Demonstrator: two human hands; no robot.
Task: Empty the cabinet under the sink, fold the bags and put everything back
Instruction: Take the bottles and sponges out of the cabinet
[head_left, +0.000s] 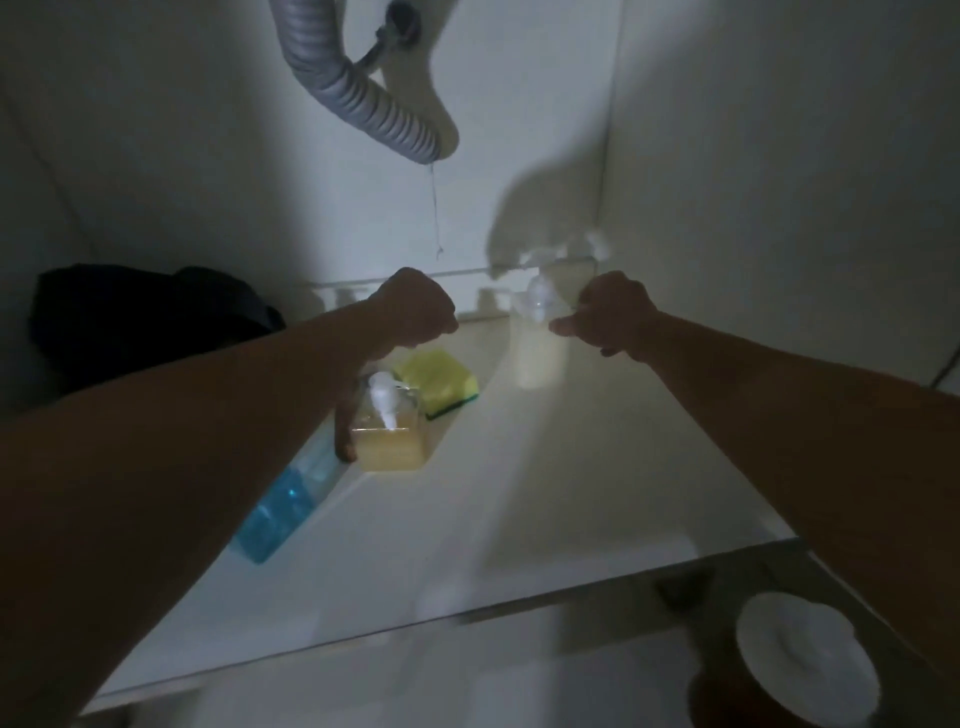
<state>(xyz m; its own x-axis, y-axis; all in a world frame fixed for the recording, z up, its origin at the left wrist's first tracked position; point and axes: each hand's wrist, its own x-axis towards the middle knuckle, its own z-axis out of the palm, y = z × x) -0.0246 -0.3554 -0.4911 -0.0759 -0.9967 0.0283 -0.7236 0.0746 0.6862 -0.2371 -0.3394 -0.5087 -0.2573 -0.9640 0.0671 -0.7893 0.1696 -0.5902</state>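
Cabinet interior under a sink, white shelf floor (545, 493). Left hand (415, 312) curled into a fist, its grip hidden; right hand (608, 317) pinching the top of a clear spray bottle of pale liquid (537, 343) standing near the back wall. Nearby — square yellow soap pump bottle (389, 431), yellow-green sponge (441, 382), blue bottle (283, 509); grey corrugated drain hose (358, 93) above.

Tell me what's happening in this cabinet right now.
A person is reaching with both arms into the cabinet under the sink. The right hand is at the neck of a white spray bottle standing near the back wall. The left hand is curled above a yellow sponge; whether it holds anything is unclear. A pump bottle of yellowish liquid, a blue bottle and a dark bag sit along the left side.
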